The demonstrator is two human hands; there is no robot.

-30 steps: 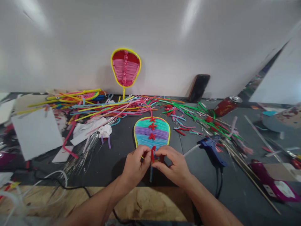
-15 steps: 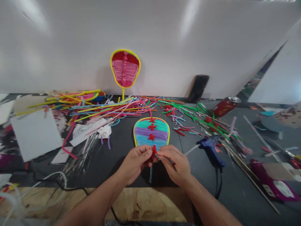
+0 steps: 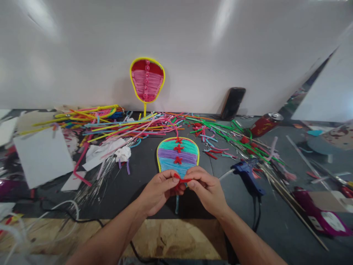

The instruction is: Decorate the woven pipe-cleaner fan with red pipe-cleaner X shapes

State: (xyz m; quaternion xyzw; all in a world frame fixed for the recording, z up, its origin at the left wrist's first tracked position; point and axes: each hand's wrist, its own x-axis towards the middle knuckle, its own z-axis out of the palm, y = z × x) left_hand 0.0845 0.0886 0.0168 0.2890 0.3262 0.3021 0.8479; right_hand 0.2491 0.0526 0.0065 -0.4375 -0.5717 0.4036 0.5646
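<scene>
Between both hands is a small piece of red pipe cleaner (image 3: 184,180), partly hidden by the fingers. My left hand (image 3: 161,189) pinches its left side; my right hand (image 3: 205,189) pinches its right end between thumb and forefinger. Beneath and just beyond them lies a fan-shaped piece (image 3: 165,155) with a yellow rim and green, purple and blue bands. Several red star-like shapes (image 3: 178,160) run down its middle. Its lower part is covered by my hands, and its bluish handle (image 3: 177,206) shows below them.
A pink fan with yellow rim (image 3: 147,81) leans on the white wall. Loose pipe cleaners (image 3: 132,127) are heaped along the back. To the right are a blue glue gun (image 3: 249,178), a red can (image 3: 266,125) and a phone (image 3: 233,103). White paper (image 3: 42,156) lies left.
The red pipe cleaner piece has turned from nearly upright to more sideways, stretching between my fingers. My right hand has shifted slightly, while the fan beneath stays put.
</scene>
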